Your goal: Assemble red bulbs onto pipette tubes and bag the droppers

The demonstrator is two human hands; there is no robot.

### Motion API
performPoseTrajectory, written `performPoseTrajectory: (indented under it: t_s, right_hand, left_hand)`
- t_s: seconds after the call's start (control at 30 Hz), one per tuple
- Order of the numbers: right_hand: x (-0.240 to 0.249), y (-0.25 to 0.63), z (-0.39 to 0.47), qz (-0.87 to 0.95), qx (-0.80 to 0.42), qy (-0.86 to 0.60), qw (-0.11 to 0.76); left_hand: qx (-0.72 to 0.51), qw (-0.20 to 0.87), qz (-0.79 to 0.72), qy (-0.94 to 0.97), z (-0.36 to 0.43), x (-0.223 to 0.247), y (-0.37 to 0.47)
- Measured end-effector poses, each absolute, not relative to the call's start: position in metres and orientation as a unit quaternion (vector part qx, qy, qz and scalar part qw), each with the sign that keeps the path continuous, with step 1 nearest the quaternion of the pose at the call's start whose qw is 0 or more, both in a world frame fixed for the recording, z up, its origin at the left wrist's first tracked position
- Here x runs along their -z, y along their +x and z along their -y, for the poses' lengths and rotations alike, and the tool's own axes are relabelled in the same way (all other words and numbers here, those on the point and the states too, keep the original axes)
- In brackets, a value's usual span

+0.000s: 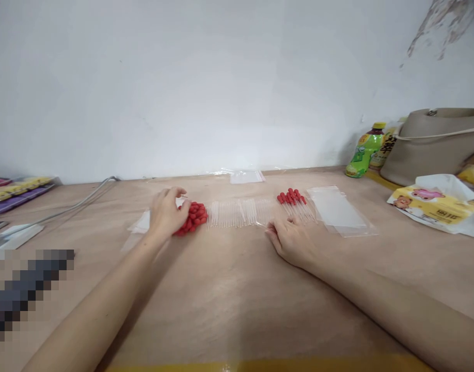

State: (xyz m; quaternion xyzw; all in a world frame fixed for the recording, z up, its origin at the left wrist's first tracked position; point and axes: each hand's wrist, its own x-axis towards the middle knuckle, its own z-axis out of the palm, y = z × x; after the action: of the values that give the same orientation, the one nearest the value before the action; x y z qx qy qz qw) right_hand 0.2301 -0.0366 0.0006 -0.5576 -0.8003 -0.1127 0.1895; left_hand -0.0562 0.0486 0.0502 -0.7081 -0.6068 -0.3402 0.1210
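Observation:
My left hand (168, 211) is at the left side of a heap of red rubber bulbs (194, 217), thumb and forefinger apart, with nothing visible between them. To the right of the heap lies a row of thin clear dropper tubes (237, 213), side by side. At the row's right end my right hand (291, 240) is closed, thumb and fingers pinched at the end of a clear tube (261, 224); the fingers partly hide it. Just beyond that hand are several droppers with red bulbs (293, 199) fitted on clear tubes.
Clear plastic bags (337, 206) lie at right, another bag (247, 177) by the wall. A green bottle (364, 152), a grey-beige bag (434, 142) and a yellow-white packet (434, 201) stand or lie farther right. A grey cable (85, 199) and colourful packs (20, 194) are at left.

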Motion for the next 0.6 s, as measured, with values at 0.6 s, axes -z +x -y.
performPoseTrajectory:
  t_s: [0.6]
  right_hand:
    - [-0.032,0.222,0.05,0.779,0.075,-0.606,0.145]
  left_hand:
    - [0.236,0.054,0.72,-0.65,-0.07,-0.044,-0.088]
